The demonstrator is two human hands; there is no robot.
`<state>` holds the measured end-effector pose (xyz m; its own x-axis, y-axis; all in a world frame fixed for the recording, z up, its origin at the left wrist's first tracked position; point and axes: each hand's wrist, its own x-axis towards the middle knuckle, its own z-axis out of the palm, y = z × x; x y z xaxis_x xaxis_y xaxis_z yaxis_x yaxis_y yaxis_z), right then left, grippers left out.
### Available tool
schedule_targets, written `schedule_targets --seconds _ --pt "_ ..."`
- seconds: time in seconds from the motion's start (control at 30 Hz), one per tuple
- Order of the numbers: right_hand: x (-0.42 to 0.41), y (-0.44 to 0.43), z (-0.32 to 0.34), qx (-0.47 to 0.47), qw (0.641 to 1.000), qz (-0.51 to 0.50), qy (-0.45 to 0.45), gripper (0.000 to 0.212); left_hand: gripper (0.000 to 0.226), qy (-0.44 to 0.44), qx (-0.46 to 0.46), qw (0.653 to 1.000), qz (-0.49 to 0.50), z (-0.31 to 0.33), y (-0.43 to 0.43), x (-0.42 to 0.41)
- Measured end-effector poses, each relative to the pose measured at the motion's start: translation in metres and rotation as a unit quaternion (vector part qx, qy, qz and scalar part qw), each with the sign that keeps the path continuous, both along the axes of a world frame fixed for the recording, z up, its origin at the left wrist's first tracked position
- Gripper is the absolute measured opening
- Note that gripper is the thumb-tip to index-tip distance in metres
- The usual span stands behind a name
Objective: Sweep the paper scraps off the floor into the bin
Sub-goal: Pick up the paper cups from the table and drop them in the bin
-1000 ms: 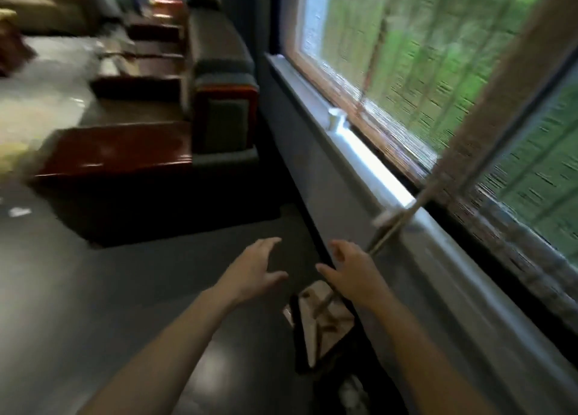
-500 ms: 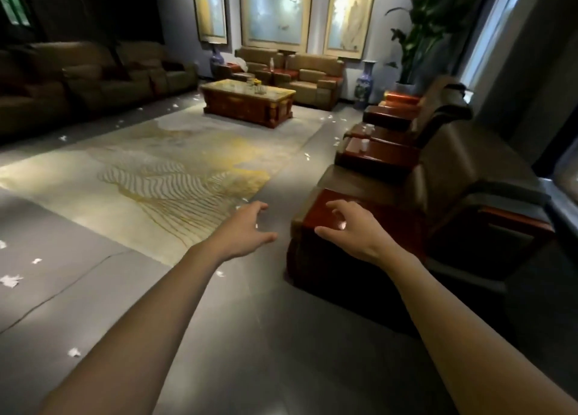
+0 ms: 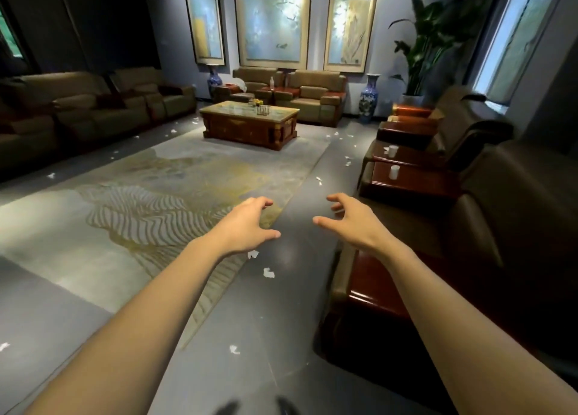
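White paper scraps lie scattered over the grey floor: one scrap (image 3: 268, 273) just below my left hand, another scrap (image 3: 234, 349) nearer me, and several more along the strip by the armchairs (image 3: 347, 163) and near the left sofas (image 3: 51, 175). My left hand (image 3: 247, 223) and my right hand (image 3: 352, 220) are stretched out in front of me, palms down, fingers spread and slightly curled, holding nothing. No broom, dustpan or bin shows in this view.
A large patterned rug (image 3: 134, 202) covers the middle of the floor, with a wooden coffee table (image 3: 248, 123) at its far end. Dark armchairs with red wooden side tables (image 3: 409, 180) line the right; sofas (image 3: 93, 108) line the left. Paper cups (image 3: 394, 172) stand on the side tables.
My view swung from the window wall, where a broom and dustpan leaned, round to the whole room. Both hands stayed out in front and empty.
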<state>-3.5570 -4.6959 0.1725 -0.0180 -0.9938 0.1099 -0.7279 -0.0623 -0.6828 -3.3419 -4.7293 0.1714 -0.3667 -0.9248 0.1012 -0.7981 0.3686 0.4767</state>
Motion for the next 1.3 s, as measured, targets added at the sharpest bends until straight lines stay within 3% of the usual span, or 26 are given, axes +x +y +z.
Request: schedule_targets --seconds 0.33,0.73,1.0,1.3 --pt "-0.047 -0.292 0.012 0.008 0.998 -0.067 -0.008 0.068 0.068 0.028 0.02 0.998 -0.054 0.025 -0.311 -0.051" --pt "-0.143 -0.62 -0.022 0.019 0.982 -0.19 -0.015 0.068 0.067 0.06 0.035 0.985 -0.156 -0.006 -0.694 -0.158" --pt "-0.268 -0.797 -0.031 0.022 0.953 -0.3 -0.028 0.065 0.067 0.076 0.071 0.962 -0.254 -0.006 -0.901 -0.309" --pt "-0.461 -1.008 -0.122 0.074 0.919 -0.384 -0.044 0.066 0.061 0.066 0.117 0.944 -0.301 -0.081 -1.119 -0.544"
